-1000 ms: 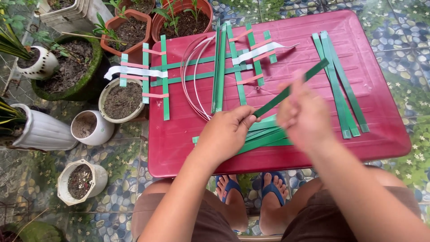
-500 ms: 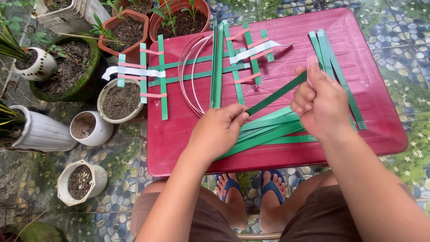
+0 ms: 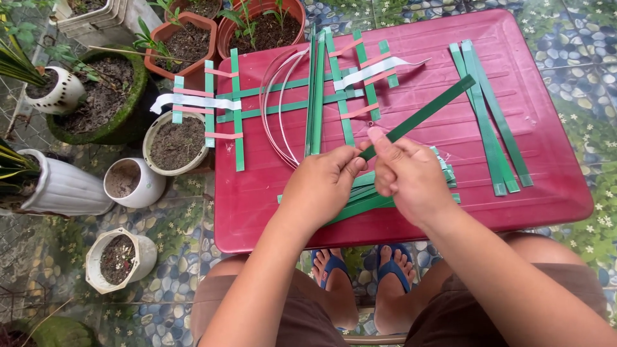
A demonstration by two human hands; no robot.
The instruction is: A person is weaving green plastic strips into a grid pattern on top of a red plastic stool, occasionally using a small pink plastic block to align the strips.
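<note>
Both hands meet over the near middle of a dark red plastic table (image 3: 553, 199). My left hand (image 3: 323, 180) and my right hand (image 3: 406, 173) pinch the near end of one green strip (image 3: 429, 110), which slants up to the right above the table. Under the hands lies a pile of green strips (image 3: 360, 199). Farther back sits a woven lattice of green, pink and white strips (image 3: 289, 96) with thin white hoops (image 3: 273, 109).
More green strips (image 3: 491, 122) lie at the table's right. Pots of soil stand to the left and behind: white ones (image 3: 132, 183), (image 3: 119, 260), a terracotta one (image 3: 183, 42). My feet in blue sandals (image 3: 360, 276) rest on pebble flooring below the table.
My right hand has come left and down with the green strip, joining my left hand, which has lifted off the pile. Both now grip the strip's near end.
</note>
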